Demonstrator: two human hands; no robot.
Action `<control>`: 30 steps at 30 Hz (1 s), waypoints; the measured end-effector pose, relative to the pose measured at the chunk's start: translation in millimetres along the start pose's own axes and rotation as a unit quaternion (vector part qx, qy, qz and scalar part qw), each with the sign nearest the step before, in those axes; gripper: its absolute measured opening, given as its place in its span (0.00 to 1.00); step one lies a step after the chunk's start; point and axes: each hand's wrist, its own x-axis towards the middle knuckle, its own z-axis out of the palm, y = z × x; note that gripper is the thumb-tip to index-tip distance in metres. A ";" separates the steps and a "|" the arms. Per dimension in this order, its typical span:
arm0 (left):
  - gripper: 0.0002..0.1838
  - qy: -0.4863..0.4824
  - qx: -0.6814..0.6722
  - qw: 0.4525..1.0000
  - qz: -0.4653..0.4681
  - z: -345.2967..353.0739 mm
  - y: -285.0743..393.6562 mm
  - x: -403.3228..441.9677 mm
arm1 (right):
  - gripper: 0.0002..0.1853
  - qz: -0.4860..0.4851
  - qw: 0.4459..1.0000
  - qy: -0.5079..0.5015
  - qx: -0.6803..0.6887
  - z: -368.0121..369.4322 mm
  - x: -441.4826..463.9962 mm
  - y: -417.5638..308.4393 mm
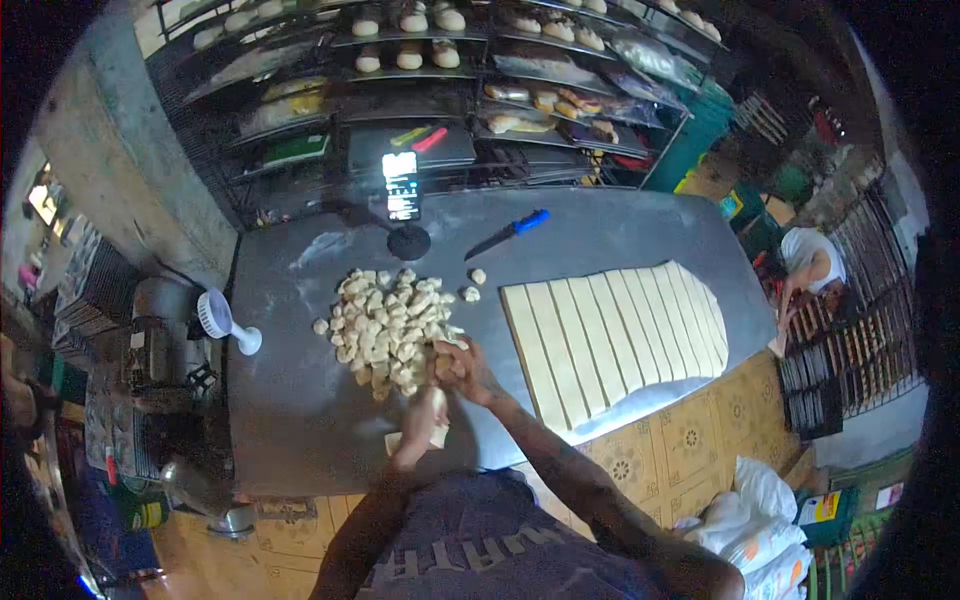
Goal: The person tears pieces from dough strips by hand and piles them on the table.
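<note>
Two hands work at the near edge of the desk [290, 430]. Beyond them I see a phone [402, 190], a blue-handled knife [508, 234] and loose pieces [472, 294]; the dough pile [385, 325] crowds their far-left side. Right of them, cut dough strips [590, 340] run near to far, slightly slanted. My right hand [466, 370] pinches pale dough; my blurred left hand's [425, 415] grip I cannot tell.

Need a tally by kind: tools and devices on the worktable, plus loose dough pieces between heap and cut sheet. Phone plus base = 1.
Blue-handled knife: 1
Phone on round black base: 1
White fan: 1
Loose dough pieces: 2
Total: 5
</note>
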 end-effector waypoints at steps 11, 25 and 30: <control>0.31 0.053 0.182 0.978 0.086 31.4 -164.3 76.1 | 0.18 0.321 0.832 -0.308 0.332 -53.9 -10.1 -25.7; 0.20 0.031 0.409 0.893 0.186 11.3 -90.3 59.6 | 0.21 0.245 0.954 -0.170 0.038 41.9 -36.7 -7.8; 0.18 -0.042 0.262 0.963 -0.039 -23.4 -18.7 27.2 | 0.17 0.160 0.979 -0.084 0.092 41.5 -11.7 25.0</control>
